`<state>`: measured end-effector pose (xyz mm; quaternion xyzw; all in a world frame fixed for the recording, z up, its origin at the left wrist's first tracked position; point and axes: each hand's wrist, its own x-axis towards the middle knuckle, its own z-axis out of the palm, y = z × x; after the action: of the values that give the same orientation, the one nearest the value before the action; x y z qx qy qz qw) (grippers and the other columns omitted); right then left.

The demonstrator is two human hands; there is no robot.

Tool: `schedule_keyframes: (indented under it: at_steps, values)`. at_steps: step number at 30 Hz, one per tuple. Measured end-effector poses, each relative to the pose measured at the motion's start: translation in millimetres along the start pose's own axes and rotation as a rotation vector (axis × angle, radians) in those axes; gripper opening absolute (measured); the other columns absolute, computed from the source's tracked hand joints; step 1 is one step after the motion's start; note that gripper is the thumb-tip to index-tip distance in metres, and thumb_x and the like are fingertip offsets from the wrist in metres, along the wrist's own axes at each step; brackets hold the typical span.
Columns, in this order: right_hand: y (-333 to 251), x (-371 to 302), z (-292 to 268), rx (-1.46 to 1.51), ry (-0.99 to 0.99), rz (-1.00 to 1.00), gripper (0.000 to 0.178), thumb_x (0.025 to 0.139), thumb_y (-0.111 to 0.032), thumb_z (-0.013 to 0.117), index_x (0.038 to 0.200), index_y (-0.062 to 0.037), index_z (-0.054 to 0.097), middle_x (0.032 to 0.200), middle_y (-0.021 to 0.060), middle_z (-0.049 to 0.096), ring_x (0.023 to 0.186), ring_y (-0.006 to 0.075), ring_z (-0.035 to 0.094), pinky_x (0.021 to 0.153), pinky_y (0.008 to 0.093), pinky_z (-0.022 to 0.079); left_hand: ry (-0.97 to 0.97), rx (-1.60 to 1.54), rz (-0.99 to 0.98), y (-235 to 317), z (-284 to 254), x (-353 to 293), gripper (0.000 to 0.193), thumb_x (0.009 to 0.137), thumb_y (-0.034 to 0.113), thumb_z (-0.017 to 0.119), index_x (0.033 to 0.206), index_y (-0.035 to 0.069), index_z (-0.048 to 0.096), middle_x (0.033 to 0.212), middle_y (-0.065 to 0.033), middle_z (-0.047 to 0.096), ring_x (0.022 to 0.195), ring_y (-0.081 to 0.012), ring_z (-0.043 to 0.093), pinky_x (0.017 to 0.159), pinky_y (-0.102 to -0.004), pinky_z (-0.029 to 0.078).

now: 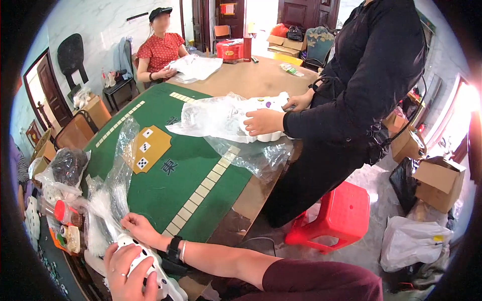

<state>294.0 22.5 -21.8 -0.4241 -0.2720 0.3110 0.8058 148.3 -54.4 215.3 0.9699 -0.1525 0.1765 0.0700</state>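
Observation:
My left hand (124,275), with a ring on one finger, is closed around a white toy with black spots (150,265) at the table's near edge. My right hand (136,226), a dark watch on its wrist, lies just above the toy. It grips the lower end of a long clear plastic bag (114,185) that stands up over the green mat (186,170). The toy's upper end sits at the bag's mouth between both hands. How far the toy is inside the bag I cannot tell.
A person in black stands at the right, hands (263,121) on another clear bag (221,118) with white items. A seated person in red (159,52) holds a white bag. Bagged goods (65,170) pile at my left. A red stool (337,215) and cardboard boxes (439,181) stand on the floor.

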Motion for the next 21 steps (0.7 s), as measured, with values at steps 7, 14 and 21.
schedule_keyframes:
  at_steps: [7, 14, 21]
  values:
    - [-1, -4, 1, -0.04, 0.0, 0.019, 0.018, 0.094, -0.017, 0.057, 0.09, 0.0004, 0.058, 0.083, 0.0017, 0.061, 0.075, 0.0071, 0.052, 0.069, 0.0229, 0.044, 0.237, 0.095, -0.293, -2, -7, -66, 0.019, 0.091, 0.008, 0.057, 0.104, -0.003, 0.066, 0.112, -0.0186, 0.063, 0.103, -0.0361, 0.059, 0.089, -0.0447, 0.047]
    - [-8, -7, -5, -0.064, 0.016, 0.049, 0.019, 0.095, -0.02, 0.056, 0.09, -0.0018, 0.059, 0.084, 0.0007, 0.062, 0.076, 0.0066, 0.052, 0.071, 0.0225, 0.044, 0.53, 0.19, -0.566, 1, 30, -126, 0.021, 0.094, 0.011, 0.056, 0.106, -0.003, 0.066, 0.108, -0.0188, 0.066, 0.095, -0.0333, 0.063, 0.081, -0.04, 0.051]
    - [-21, -10, -5, -0.007, -0.03, 0.166, 0.016, 0.095, -0.017, 0.056, 0.089, -0.0021, 0.059, 0.084, 0.0001, 0.062, 0.076, 0.0069, 0.052, 0.072, 0.0225, 0.043, 0.689, 0.216, -0.734, 4, 91, -188, 0.03, 0.096, 0.012, 0.055, 0.12, -0.005, 0.055, 0.118, -0.0203, 0.058, 0.095, -0.0345, 0.062, 0.08, -0.0396, 0.052]
